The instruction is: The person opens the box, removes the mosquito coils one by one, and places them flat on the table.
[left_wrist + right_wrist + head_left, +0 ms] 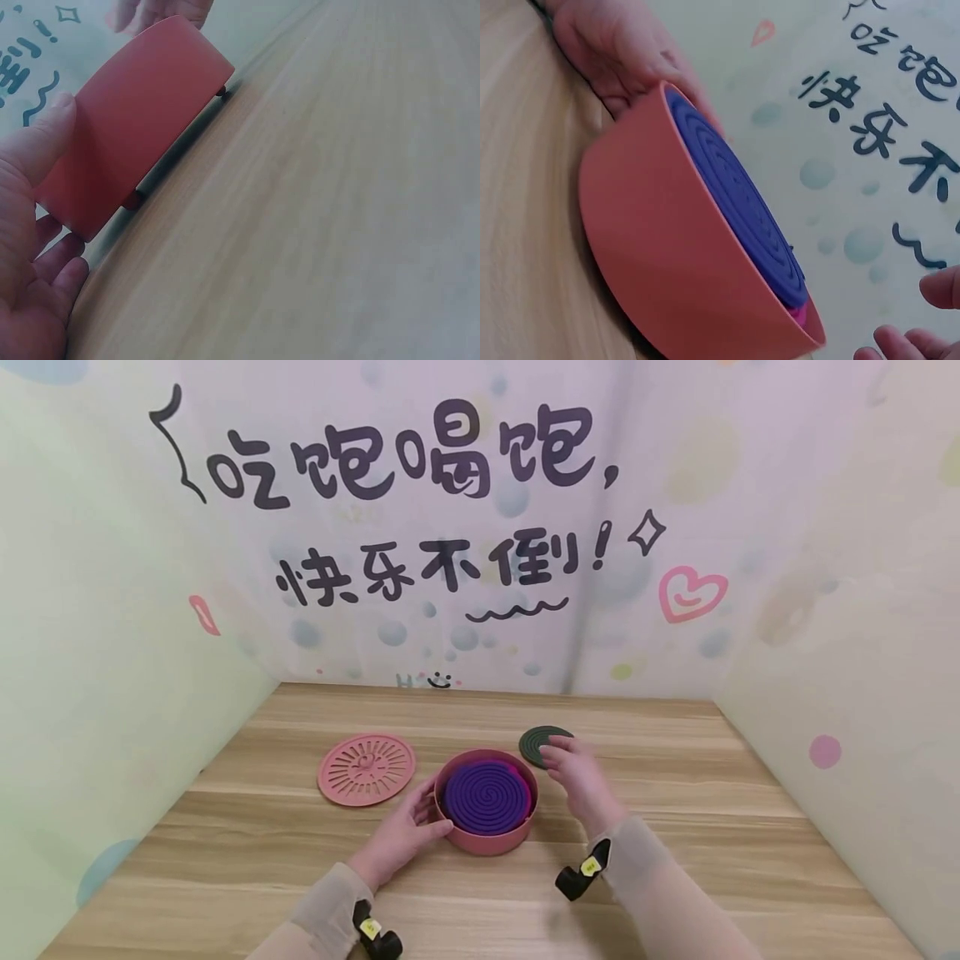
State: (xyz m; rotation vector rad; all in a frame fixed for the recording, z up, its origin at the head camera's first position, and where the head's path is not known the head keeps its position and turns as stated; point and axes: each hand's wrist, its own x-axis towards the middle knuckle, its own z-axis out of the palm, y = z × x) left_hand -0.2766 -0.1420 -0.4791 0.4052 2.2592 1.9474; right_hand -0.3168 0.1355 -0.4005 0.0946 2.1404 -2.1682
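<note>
A round pink mosquito coil box (487,843) stands on the table, its low feet showing in the left wrist view. Inside it lies a purple-blue spiral mosquito coil (486,797), with a bright pink edge (801,313) peeking out underneath. My left hand (405,833) holds the box at its left side, the thumb along the front wall and fingers round the side near the base. Beyond the box to the right is a dark green spiral coil (534,745). My right hand (581,777) hovers by that coil's right edge, fingers extended and holding nothing; whether they touch it I cannot tell.
The slotted pink lid (366,770) lies flat on the wood-grain table (675,860), left of the box. Printed cloth walls (480,643) enclose the table at the back and both sides.
</note>
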